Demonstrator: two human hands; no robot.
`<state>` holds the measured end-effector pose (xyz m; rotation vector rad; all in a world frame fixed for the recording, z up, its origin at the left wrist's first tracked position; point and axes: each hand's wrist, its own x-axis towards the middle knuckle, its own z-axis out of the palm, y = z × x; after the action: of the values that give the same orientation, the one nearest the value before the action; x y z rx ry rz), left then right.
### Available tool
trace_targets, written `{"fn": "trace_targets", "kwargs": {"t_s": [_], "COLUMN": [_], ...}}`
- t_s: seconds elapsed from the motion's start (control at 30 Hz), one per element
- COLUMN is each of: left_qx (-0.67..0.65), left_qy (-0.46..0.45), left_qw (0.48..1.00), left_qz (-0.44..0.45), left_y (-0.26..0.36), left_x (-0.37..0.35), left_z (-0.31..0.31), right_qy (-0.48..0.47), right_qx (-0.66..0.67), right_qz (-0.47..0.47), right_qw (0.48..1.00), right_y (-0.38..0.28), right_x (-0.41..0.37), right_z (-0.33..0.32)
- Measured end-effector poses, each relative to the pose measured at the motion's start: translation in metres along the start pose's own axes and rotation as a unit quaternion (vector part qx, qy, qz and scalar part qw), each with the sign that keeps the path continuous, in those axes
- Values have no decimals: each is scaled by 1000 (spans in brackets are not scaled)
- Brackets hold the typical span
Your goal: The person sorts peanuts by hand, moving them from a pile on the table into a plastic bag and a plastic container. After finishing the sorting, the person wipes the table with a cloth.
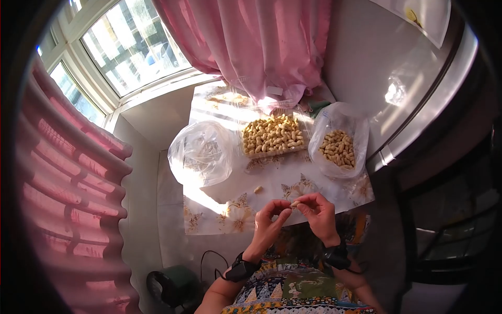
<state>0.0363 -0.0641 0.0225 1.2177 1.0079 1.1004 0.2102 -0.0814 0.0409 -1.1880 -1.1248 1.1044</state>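
Observation:
Both hands meet near the table's front edge, pinching one peanut (295, 204) between their fingertips. My left hand (269, 224) holds it from the left, thumb and forefinger closed at its end. On the other side, my right hand (320, 215) grips it with thumb and curled fingers, which cover part of the shell. A single peanut (258, 189) lies on the flowered tablecloth, just beyond my left hand. Farther back, a clear plastic box (272, 153) is heaped with unshelled peanuts (273, 133).
An open plastic bag (320, 146) at the right holds more peanuts (338, 149). Another translucent bag (201, 149) stands at the left, its contents indistinct. The tablecloth (238, 183) covers the small table. A pink curtain (256, 47) hangs behind; a wall (376, 68) borders the right.

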Motion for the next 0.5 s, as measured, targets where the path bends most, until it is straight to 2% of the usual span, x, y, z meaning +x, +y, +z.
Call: {"fn": "trace_targets", "kwargs": {"t_s": [0.07, 0.27, 0.4, 0.47, 0.5], "left_qx": [-3, 25, 115, 159, 193], "left_qy": [2, 4, 16, 22, 64], "left_qw": [1000, 999, 990, 981, 969], "left_qz": [10, 23, 78, 109, 139], "left_y": [-2, 0, 7, 13, 14], "left_x": [-1, -2, -1, 5, 9], "left_z": [1, 0, -5, -9, -15], "right_qy": [-2, -5, -36, 54, 103], "right_qx": [2, -49, -77, -164, -164], "right_qz": [-30, -25, 2, -86, -118], "right_qw": [1000, 998, 996, 981, 974], "right_y": [0, 2, -2, -2, -1], "right_x": [-3, -5, -5, 6, 15], "right_z": [4, 6, -4, -21, -33]}}
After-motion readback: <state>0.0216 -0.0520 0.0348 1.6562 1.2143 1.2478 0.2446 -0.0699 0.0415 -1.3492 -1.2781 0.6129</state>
